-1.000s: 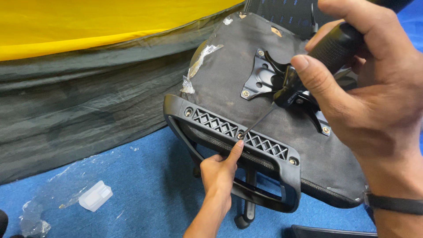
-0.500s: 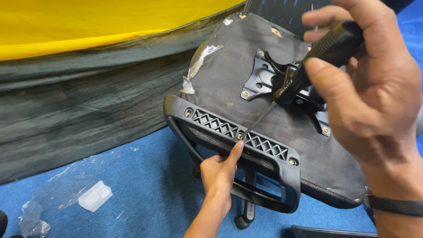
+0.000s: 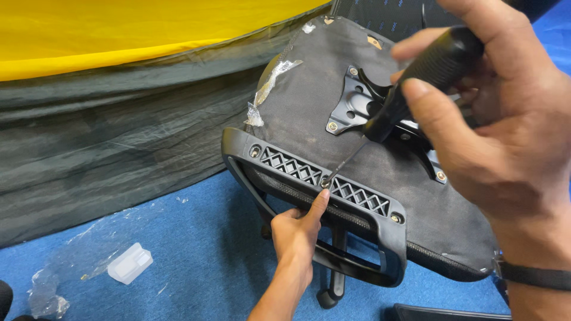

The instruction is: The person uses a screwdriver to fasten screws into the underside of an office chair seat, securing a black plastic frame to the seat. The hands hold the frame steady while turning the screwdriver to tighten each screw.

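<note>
**Screwdriver seated at bracket screw on upturned chair seat**

A dark grey-green fabric sheet (image 3: 107,154) with a yellow layer (image 3: 119,35) above it fills the left and upper background. Blue carpet (image 3: 196,249) covers the floor below.

The chair seat (image 3: 333,107) lies tilted with its underside facing the camera. Its upper edge is cut off by the frame, and the right hand hides much of its right side. A black metal mounting plate (image 3: 351,107) is bolted near the centre of the underside and is partly covered by the tool handle. A black plastic bracket (image 3: 309,172) with a lattice pattern runs along the lower edge of the seat. Strips of clear tape (image 3: 270,83) hang from the left edge.

The right hand (image 3: 499,131) is closed firmly around the black handle of the screwdriver (image 3: 416,77). The thin shaft slants down and left, and its tip meets a screw (image 3: 325,183) at mid-bracket.

The left hand (image 3: 294,232) grips the bracket from below, its thumb touching just under the screw. The fingers are hidden behind the bracket.

A clear plastic box (image 3: 129,263) lies on the carpet at lower left; its contents cannot be made out. Crumpled clear film (image 3: 50,291) lies beside it.
</note>
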